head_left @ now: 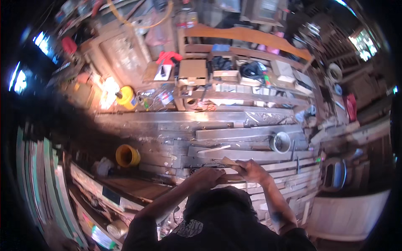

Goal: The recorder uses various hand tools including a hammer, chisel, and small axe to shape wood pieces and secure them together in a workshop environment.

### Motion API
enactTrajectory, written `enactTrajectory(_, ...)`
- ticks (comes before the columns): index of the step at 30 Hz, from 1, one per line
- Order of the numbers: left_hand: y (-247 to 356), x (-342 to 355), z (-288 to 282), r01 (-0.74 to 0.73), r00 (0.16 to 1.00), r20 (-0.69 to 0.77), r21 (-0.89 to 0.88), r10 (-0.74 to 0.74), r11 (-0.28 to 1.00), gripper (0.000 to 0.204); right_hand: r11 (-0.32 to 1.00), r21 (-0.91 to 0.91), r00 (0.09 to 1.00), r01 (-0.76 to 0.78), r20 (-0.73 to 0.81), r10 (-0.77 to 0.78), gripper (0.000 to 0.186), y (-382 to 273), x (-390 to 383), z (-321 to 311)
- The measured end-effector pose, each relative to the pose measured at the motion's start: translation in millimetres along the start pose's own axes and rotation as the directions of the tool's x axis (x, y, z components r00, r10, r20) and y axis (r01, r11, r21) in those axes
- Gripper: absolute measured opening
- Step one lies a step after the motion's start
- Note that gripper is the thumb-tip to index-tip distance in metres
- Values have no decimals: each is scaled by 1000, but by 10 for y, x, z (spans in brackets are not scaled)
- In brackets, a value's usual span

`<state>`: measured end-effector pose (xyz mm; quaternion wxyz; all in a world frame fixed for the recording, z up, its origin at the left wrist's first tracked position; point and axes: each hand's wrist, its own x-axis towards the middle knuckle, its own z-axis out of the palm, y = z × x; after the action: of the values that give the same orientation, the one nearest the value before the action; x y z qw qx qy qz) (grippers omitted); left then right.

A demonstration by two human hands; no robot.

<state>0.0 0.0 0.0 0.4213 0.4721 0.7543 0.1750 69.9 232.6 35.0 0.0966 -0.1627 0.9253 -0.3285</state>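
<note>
Low in the head view, my right hand (pixel 251 170) is closed on a small pale wooden piece (pixel 230 161), held at a slant. Just left of it my left hand (pixel 211 175) has its fingers curled at a light strip of wood (pixel 230 171) that runs beneath both hands; part of the strip is hidden by my hands. A thin loose stick (pixel 213 149) lies on the boards above my hands, and several wooden slats (pixel 293 175) are laid out to the right.
A yellow bucket (pixel 127 155) stands left, a grey bucket (pixel 280 142) right. Stacked boards (pixel 46 184) line the lower left. A wooden bench (pixel 247 35) loaded with boxes (pixel 192 69) runs along the back, near another yellow bucket (pixel 126 96). A pale panel (pixel 347 213) is lower right.
</note>
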Motion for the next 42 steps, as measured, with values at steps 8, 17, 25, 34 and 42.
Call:
enactTrajectory(8, 934, 638, 222, -177, 927, -359, -165, 108, 970, 43, 884, 387, 577, -261, -672, 464, 26, 253, -1221, -503)
enactTrajectory(17, 2100, 1398, 372, -298, 923, -340, -339, 179, 892, 46, 865, 354, 269, -355, -848, 457, 43, 153, -2599, -565)
enactTrajectory(25, 2839, 1635, 766, -491, 870, -193, -393, 453, 777, 44, 909, 220, 528, -353, -755, 388, 45, -7, -3340, -304)
enactTrajectory(34, 3275, 1674, 938, -368, 921, -77, -497, 383, 786, 39, 917, 229, 523, -327, -765, 377, 46, 131, -3869, -397)
enactTrajectory(42, 3157, 1614, 933, -146, 915, 84, -842, 394, 519, 74, 873, 270, 231, -407, -894, 384, 46, 234, -3831, -424)
